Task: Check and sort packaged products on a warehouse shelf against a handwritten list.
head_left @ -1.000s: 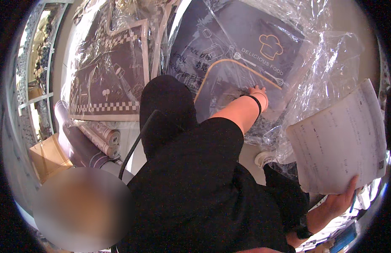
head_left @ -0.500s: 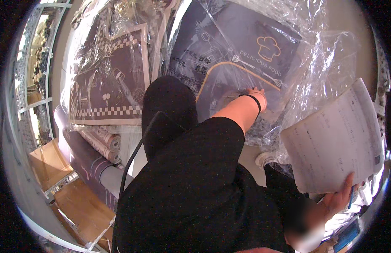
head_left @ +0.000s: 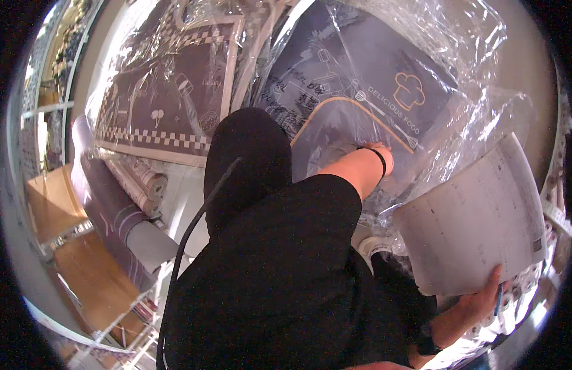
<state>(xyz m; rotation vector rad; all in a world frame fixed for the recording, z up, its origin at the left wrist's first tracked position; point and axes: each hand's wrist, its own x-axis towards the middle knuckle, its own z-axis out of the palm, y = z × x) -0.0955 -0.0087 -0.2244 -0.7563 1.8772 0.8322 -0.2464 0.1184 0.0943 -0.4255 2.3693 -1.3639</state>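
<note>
My left hand (head_left: 382, 159), with a black band at the wrist, is on the clear plastic wrap (head_left: 465, 132) over a dark grey printed mat (head_left: 341, 61). Its fingers look curled under, and whatever they hold is hidden. The mat carries a chef's hat outline, a curved yellow line and dark handwriting. At the right, my right hand (head_left: 480, 302) is closed on the lower edge of some large paper sheets (head_left: 474, 216), which bend slightly. A thin blue pen-like thing (head_left: 498, 300) shows beside its fingers.
Left of my black-clad knee (head_left: 249, 145) lies a brown checkered-border mat (head_left: 165, 92) in plastic. Rolled mats (head_left: 138, 185) and cardboard boxes (head_left: 98, 277) lie further left. Shelving (head_left: 48, 111) lines the far left. Several white rolls (head_left: 520, 302) are at the lower right.
My left hand's fingers, spread on the mat before, are now curled, and the hand sits slightly lower in view. The paper sheets in my right hand have shifted left and down.
</note>
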